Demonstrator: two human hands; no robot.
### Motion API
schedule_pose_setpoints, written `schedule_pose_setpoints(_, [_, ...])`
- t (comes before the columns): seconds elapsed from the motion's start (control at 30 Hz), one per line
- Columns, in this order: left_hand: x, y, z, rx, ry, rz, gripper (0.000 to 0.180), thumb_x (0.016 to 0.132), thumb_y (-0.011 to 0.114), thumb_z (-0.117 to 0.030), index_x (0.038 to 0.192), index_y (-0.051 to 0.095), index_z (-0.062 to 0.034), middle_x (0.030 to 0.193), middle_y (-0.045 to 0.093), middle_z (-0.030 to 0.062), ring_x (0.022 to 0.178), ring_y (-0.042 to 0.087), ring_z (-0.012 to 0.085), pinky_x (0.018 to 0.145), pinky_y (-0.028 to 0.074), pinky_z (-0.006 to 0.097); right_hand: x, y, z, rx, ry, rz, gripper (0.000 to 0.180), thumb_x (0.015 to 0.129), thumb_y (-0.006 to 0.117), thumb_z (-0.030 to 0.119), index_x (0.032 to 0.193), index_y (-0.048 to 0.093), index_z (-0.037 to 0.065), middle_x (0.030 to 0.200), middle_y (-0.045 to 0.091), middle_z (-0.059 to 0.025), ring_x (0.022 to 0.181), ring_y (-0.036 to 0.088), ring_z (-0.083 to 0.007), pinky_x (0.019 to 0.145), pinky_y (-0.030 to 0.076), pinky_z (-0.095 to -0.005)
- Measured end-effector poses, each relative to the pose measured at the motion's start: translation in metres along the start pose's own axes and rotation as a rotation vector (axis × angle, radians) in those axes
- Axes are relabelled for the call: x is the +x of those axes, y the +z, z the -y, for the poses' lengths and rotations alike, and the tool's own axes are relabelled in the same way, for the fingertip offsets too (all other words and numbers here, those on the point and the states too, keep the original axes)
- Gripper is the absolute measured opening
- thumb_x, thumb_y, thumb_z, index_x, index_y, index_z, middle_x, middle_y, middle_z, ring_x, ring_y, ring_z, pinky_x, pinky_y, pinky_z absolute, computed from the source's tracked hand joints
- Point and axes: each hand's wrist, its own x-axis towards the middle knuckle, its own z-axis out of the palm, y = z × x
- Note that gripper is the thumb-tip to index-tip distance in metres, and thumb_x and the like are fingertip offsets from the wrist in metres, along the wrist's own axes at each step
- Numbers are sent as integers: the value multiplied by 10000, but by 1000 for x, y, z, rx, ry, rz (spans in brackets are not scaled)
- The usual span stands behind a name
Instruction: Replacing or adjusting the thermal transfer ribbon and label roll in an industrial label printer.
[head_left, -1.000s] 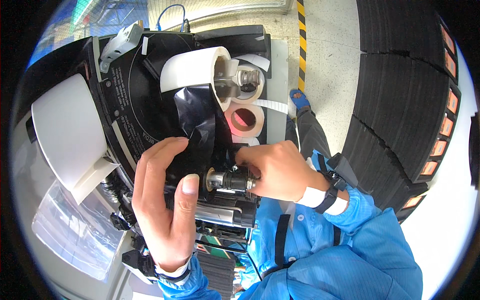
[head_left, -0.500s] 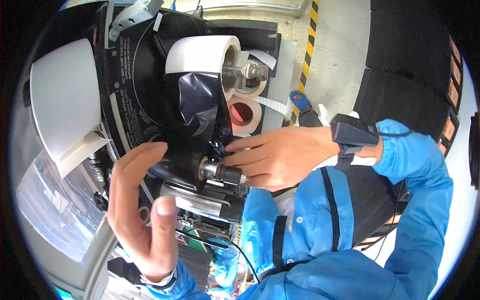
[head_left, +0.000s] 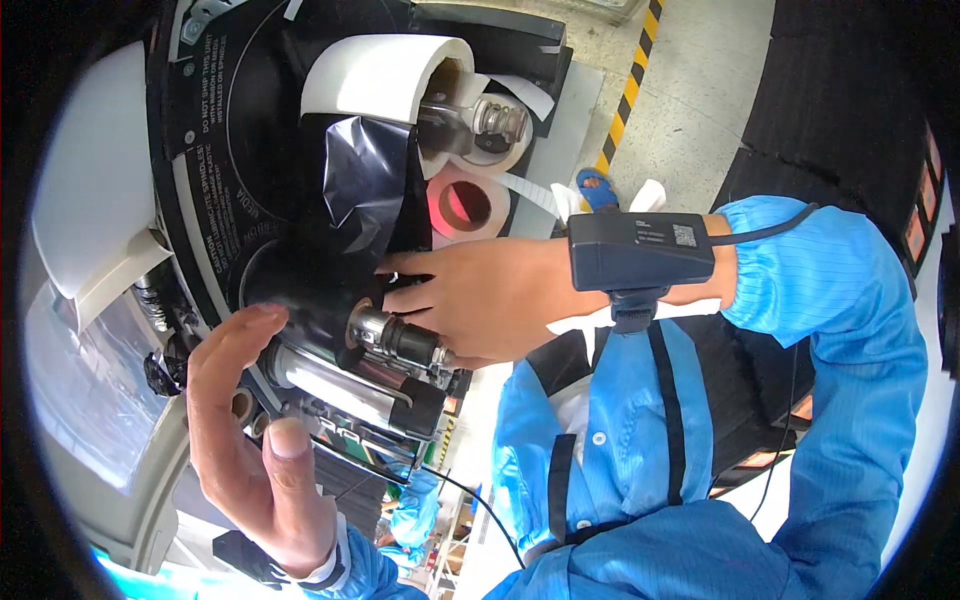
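Head view, left to right: a large white roll (head_left: 90,180) stands at the far left, with a clear plastic cover (head_left: 90,390) below it. The left hand (head_left: 245,450) is empty as far as visible, thumb and fingers apart, fingertips just beside the black roll (head_left: 300,290); contact cannot be confirmed. The black roll sits in the machine (head_left: 270,120), above a silver bar (head_left: 335,390) and around a metal spindle (head_left: 400,340); judged done, seating is in place. Black film (head_left: 365,170) extends from the roll up to the white paper roll (head_left: 370,75); its upper part lies creased, so tensioning and smoothing are judged outstanding. The right hand (head_left: 480,300) lies across the near end of the spindle, fingers partly apart; its thumb and fingertips are largely hidden, so any grip cannot be told. Beyond it, a small roll (head_left: 440,205) is reddened by light, and another small roll (head_left: 490,163) is partly covered.

Count: one clear cover, two hands, one black roll, one silver bar, one length of film, two big white rolls, two small rolls.
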Motion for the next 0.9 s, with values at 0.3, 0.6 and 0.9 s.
schedule_pose_setpoints(0.3, [-7,2,2,-23,-18,-3,700,992,602,-591,1214,666,71,1196,685,236,1167,648,342,1041,458,443,1,-5,-8,25,42,88,366,845,724,325,1007,741,-2,1131,685,-135,1238,575,-319,1181,359,-517])
schedule_pose_setpoints(0.6, [-10,0,6,-6,-15,11,694,1009,578,-582,1208,664,77,1198,679,245,1166,652,351,1046,468,466,6,11,-4,92,197,109,428,864,721,333,1076,737,-38,1254,656,-161,1268,553,-337,1202,336,-490])
schedule_pose_setpoints(0.9, [-12,2,8,-19,-13,9,702,1004,582,-600,1198,667,69,1185,682,246,1145,661,352,1035,477,465,5,19,3,248,284,2,479,964,679,401,1227,691,1,1230,644,-213,1255,578,-369,1205,342,-558])
